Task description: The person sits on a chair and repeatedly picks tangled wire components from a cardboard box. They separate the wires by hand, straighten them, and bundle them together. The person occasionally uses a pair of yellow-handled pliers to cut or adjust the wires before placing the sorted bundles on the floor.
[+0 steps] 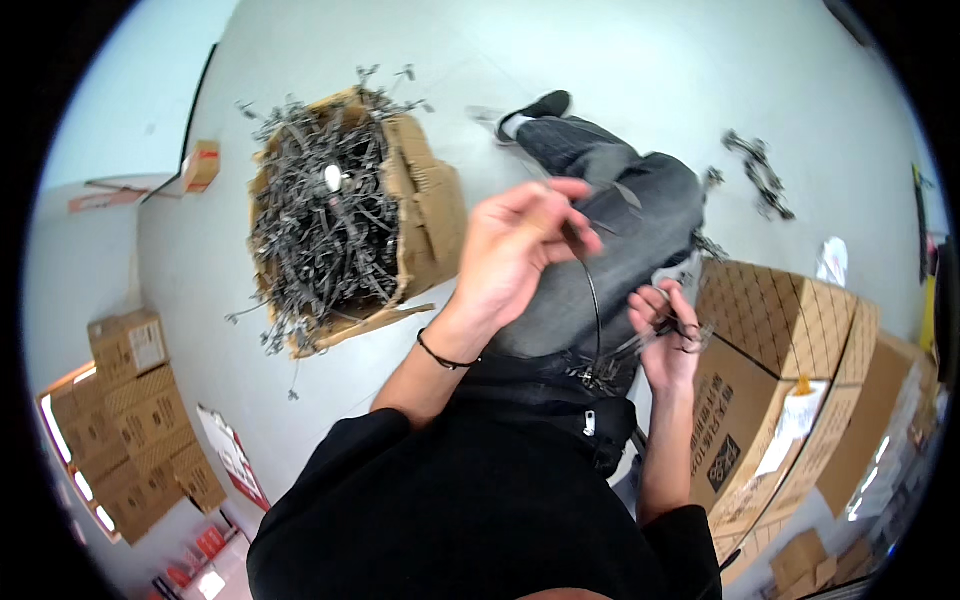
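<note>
Cable [598, 305], thin and dark, hangs in a curve above the seated person's grey trousers [640, 225]; its upper end meets the left hand [535, 235], which is raised over the thighs, thumb and fingertips drawn together on it, with some motion blur; its lower end reaches a cluster of small connectors [598, 380] near the waist; the right hand [665, 335] is lower and to the right, palm up, fingers curled around a loose cable bundle [655, 338], the exact number of strands not discernible; a dark bracelet [440, 352] circles the left wrist; to the left on the pale floor [480, 50] stands an open carton [425, 190], heaped with tangled grey cables [325, 225], several hanging over its rim; a separate tangle of cables [760, 175] lies on the floor at upper right; a large brown carton [745, 375] stands just beside the right forearm; stacked cartons [150, 430] occupy the far left.
</note>
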